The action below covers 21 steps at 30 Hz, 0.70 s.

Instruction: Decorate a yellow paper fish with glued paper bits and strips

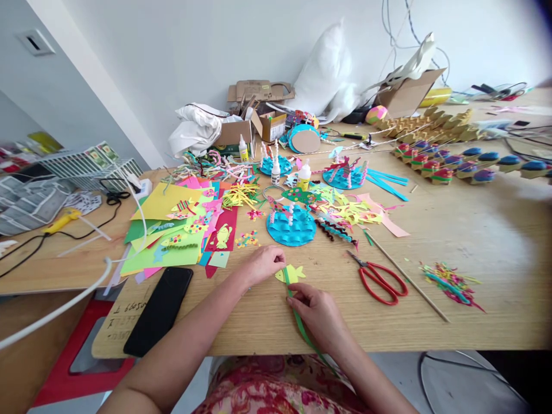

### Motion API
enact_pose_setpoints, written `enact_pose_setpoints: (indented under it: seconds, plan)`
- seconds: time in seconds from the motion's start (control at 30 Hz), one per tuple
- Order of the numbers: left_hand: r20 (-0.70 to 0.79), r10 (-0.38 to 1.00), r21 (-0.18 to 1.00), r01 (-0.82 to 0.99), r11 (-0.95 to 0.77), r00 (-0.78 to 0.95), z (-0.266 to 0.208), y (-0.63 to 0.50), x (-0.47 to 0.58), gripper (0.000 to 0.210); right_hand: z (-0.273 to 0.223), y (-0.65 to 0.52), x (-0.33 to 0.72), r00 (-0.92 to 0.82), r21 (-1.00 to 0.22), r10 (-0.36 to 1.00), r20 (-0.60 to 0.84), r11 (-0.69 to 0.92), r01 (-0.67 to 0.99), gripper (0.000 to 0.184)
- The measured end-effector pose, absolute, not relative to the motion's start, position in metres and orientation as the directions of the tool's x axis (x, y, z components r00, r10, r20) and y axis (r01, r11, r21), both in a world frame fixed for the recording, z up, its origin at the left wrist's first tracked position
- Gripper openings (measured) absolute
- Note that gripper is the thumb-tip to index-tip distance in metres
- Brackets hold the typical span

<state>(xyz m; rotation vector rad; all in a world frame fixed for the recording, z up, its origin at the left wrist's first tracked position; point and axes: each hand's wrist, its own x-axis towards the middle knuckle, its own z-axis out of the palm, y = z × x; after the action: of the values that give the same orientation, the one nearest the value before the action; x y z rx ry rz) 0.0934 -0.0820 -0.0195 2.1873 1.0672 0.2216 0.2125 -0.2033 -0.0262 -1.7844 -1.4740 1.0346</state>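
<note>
A yellow paper fish [296, 273] lies on the wooden table in front of me. Across it runs a long green paper strip [303, 329], whose lower end hangs past the table edge towards my lap. My left hand [265, 264] is closed in a pinch at the strip's top end, just above the fish. Lower down, the fingers of my right hand [317, 310] pinch the same strip beside the fish's lower edge. Part of the fish is hidden under the strip and fingers. Red-handled scissors [383, 280] lie to the right of my right hand.
Beyond my hands stands a blue round base [291, 227] with upright twisted pieces. Coloured paper sheets [150, 201] and a black phone [159, 310] lie to the left. A thin wooden stick [407, 276] and a pile of scraps [452, 284] are right. Glue bottles [304, 175] stand behind.
</note>
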Motion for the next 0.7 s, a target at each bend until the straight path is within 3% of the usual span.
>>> enact_pose_setpoints:
  seconds: [0.7]
  plan:
    - [-0.109,0.745,0.601,0.640,-0.478,0.658,-0.0201,-0.0828,0.0947,0.010,-0.0244,-0.2012,0.2104,0.066,-0.823,0.978,-0.197,-0.201,0.531,0.028]
